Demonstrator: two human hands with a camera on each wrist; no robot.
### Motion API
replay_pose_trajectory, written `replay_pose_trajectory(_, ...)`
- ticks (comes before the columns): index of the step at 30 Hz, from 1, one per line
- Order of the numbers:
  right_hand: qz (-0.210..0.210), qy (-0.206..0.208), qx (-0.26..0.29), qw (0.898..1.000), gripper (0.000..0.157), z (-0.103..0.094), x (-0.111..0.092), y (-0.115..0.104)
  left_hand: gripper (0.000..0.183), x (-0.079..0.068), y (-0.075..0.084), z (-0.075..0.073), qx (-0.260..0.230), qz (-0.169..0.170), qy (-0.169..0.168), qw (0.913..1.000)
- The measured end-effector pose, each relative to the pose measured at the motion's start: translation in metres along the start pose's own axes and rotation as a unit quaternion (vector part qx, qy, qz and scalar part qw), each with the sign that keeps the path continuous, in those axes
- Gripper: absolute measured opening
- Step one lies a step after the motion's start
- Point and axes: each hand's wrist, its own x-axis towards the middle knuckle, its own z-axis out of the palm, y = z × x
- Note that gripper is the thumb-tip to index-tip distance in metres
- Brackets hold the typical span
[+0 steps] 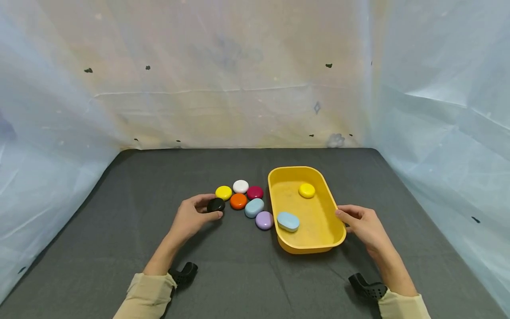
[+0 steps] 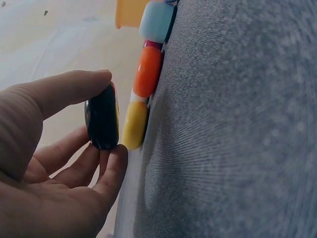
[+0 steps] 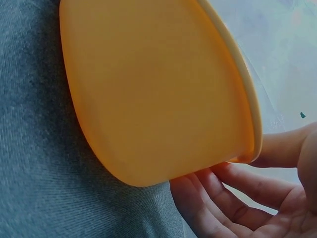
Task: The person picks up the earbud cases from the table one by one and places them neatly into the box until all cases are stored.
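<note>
A glossy black rounded disc (image 1: 216,204) is pinched between thumb and fingers of my left hand (image 1: 193,215). In the left wrist view the disc (image 2: 102,119) shows edge-on, lifted off the cloth. Just beyond it sit a yellow disc (image 1: 223,192) and an orange one (image 1: 238,201). My right hand (image 1: 362,223) grips the right side of a yellow tray (image 1: 318,241), thumb at the rim and fingers under it, as the right wrist view of the tray wall (image 3: 153,99) shows. Inside the tray lie a yellow disc (image 1: 307,190) and a light blue oval piece (image 1: 288,221).
Left of the tray cluster a white disc (image 1: 241,186), a dark red disc (image 1: 255,192), a light blue oval (image 1: 254,208) and a lilac disc (image 1: 264,220). Dark grey cloth (image 1: 239,274) covers the table. Pale sheeting (image 1: 239,119) hangs behind and at both sides.
</note>
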Motion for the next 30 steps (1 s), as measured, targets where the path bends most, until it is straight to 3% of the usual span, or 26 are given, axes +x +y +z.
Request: replay_pose_trajectory(30, 0.001, 0.001, 0.012, 1.000, 0.050, 0.0004, -0.0003, 0.0002, 0.059, -0.0016, 0.0010, -0.0007, 0.016, -0.002, -0.004, 0.9999)
